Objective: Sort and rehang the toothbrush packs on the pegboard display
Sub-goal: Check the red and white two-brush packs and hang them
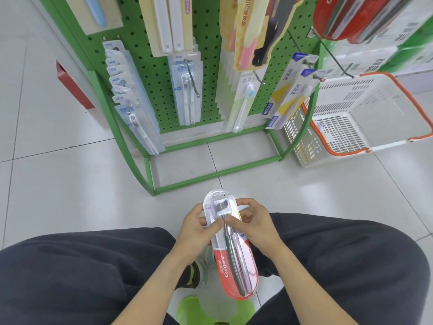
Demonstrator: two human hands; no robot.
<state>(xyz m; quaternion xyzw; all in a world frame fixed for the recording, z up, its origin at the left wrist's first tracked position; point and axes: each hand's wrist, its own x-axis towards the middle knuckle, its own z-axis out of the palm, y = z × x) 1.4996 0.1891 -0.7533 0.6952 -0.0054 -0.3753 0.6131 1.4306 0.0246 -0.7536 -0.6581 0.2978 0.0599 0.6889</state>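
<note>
- While the person sits low in front of the green pegboard display [161, 73], both hands hold one red Colgate toothbrush pack [230, 245] in the lower centre of the frame, above the lap.
- The left hand [196, 228] pinches the left edge of the pack with thumb and fingers; the right hand [255, 224] is curled on the right edge, with the thumb on the front.
- The pack is held with its hang hole pointing away from the person, toward the display; I judge this is so that the hole can go straight onto a peg.
- Holding it flat and face up probably also lets the person read the front, to decide which row it belongs to.
- Similar red packs [351, 17] hang at the upper right of the frame, so that peg seems the likely place.
- A bare peg [193, 78] stands out in front of the white packs in the middle of the board.
- A white basket [375, 109] with an orange rim stands at the right of the display; whether something lies in it is hard to tell.
</note>
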